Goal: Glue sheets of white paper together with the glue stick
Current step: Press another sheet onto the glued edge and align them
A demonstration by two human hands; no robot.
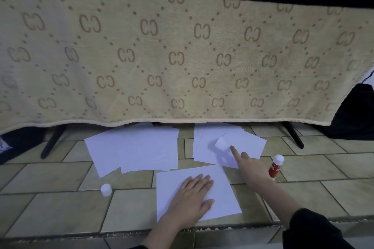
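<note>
On the tiled floor [60, 204], the left hand [192, 194] lies flat with straight fingers on a single white sheet [222, 194] at about 6 o'clock in the view, pressing it down and holding nothing. The right hand [253, 168] reaches toward 1 o'clock, its index finger stretched out onto the top sheet of the right stack of paper [242, 143], whose near corner is curled up just beside the fingertip; whether the hand pinches that corner I cannot tell. The glue stick [275, 166] stands upright at 3 o'clock of the right hand, just beside the wrist, red-labelled with its white end up. Its white cap [106, 189] stands well apart at 9 o'clock of the left hand. A second stack of paper [133, 147] lies at 11 o'clock, below the hanging patterned blanket [182, 56].
</note>
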